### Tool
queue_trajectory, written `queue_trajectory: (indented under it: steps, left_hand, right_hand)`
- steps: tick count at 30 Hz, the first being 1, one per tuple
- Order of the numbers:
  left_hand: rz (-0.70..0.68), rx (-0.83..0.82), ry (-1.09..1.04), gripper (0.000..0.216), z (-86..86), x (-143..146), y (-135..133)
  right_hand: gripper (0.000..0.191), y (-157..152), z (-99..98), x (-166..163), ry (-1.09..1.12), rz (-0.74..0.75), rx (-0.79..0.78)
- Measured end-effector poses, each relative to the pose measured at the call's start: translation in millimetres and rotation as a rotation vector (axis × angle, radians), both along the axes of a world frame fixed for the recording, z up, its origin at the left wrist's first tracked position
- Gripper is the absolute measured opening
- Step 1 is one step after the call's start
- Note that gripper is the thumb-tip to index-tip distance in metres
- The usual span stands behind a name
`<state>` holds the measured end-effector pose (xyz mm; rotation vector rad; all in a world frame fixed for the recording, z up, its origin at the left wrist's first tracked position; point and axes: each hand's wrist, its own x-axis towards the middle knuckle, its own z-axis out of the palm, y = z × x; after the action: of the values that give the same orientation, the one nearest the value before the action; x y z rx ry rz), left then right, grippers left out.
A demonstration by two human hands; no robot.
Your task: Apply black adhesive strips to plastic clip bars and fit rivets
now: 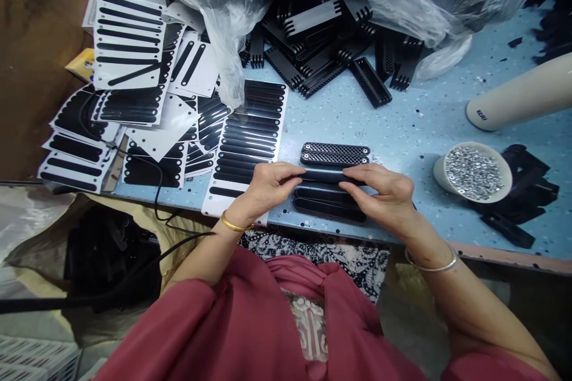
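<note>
While the left hand [267, 188] pinches one end of a black strip [324, 175] in the middle of the frame, the right hand [385, 191] pinches the other end. A cup [442, 180] of shiny bits [473, 171] stands at the right

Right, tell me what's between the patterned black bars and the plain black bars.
Between the patterned bars and the plain bars, the head view shows a black piece, pinched by the left hand and the right hand.

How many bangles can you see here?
2: a gold-coloured round metal bangle around the left wrist, a silver-coloured round metal bangle around the right wrist. The red fabric sleeves may hide more.
</note>
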<state>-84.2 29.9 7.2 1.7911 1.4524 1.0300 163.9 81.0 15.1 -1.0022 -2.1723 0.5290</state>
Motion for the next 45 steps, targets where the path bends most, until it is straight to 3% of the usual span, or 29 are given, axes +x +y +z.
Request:
queue_trajectory:
  steps: [7,15,25,31,37,45]
  left_hand:
    - [-0.099,0.185,0.119,0.018,-5.2,-1,1]
    - [-0.125,0.28,0.206,0.018,-4.8,-2,3]
    - [-0.125,0.243,0.163,0.016,-7.8,-5,3]
    - [-0.119,0.299,0.187,0.016,-6.9,-4,4]
    - [-0.119,0.253,0.169,0.016,-5.7,-3,3]
    - [-0.119,0.306,0.157,0.015,-6.7,-4,5]
  right_hand:
    - [0.009,2,-3.6,3,0.011,0.003,-0.026]
    - [0.009,6,-8.5,6,0.051,0.022,-0.101]
    - [0.012,8,-11.1,12,0.076,0.034,-0.215]
    - [0.014,8,-16.0,15,0.05,0.073,-0.14]
    - [0.019,8,-21.7,19,0.04,0.107,-0.103]
    - [0.02,-2,-11.2,40,0.031,-0.057,-0.045]
